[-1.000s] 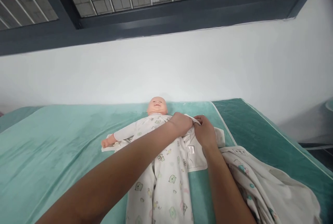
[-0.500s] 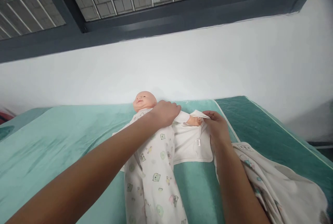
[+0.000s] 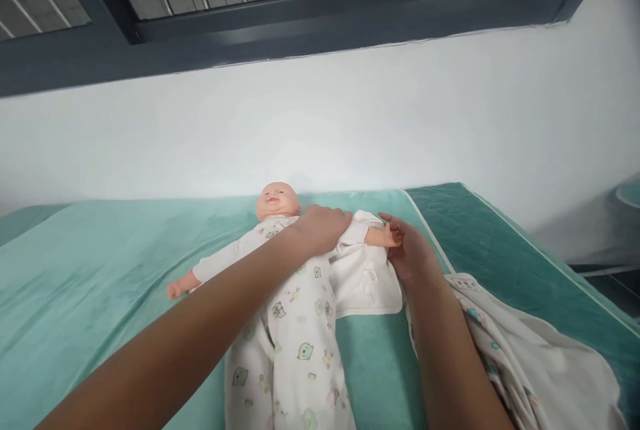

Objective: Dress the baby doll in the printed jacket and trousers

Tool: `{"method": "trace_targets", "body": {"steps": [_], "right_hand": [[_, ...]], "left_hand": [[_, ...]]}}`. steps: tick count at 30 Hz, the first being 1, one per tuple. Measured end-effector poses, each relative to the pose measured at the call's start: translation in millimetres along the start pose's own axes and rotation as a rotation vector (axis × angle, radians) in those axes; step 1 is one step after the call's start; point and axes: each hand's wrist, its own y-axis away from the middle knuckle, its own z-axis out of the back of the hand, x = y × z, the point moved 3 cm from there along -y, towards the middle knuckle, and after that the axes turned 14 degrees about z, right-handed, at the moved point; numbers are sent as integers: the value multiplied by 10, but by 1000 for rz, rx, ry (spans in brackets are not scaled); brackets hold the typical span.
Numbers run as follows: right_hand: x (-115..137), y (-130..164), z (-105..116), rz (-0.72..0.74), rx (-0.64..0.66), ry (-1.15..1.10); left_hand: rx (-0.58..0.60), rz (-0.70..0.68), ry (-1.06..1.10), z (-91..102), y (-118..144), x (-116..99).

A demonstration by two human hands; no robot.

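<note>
Plainly, the left hand [image 3: 324, 229] has its fingers bent together over the near end of a white sleeve [image 3: 356, 235], clamped on it close to the doll's shoulder, with the back of the hand turned up. The right hand [image 3: 413, 257] curves its fingers about the doll's hand [image 3: 391, 237], one finger reaching past it on the far side; whether they pinch it or only cup it, I cannot tell.

Between the two hands the sleeved arm stretches out to the right, over a white garment [image 3: 367, 290] that is spread on the bed [image 3: 120, 263], with a small tag showing near its middle.

The doll [image 3: 300, 313] lies on its back on the bed, its head [image 3: 277, 200] by the wall and its legs running toward the person. Its printed clothes [image 3: 305, 353] are white with little green animal faces. The other arm [image 3: 220, 263], also in a plain white sleeve, points out to the left, and the person's left forearm crosses over the doll's middle.

Beside the right forearm, a crumpled cloth [image 3: 545, 350], pale with a coloured print along its folds, lies partly on a darker green cover [image 3: 500, 243]. Behind the bed stands a white wall [image 3: 320, 130], and above it a dark-framed window [image 3: 325, 13] with metal bars.
</note>
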Motion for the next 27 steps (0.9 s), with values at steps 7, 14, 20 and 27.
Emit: {"method": "trace_targets", "body": {"steps": [7,14,20,27], "right_hand": [[75,-5,-30,510,-42,645],[-102,280,-463,612,379,804],[-303,564,-770,742,676,908],[-407,662,-841,638,719,899]], "left_hand": [[102,90,88,-32,8,-142],[-250,394,575,-67,836,281],[-335,678,1250,-620,1305,764],[-342,668,1528,-860,1231,830]]}}
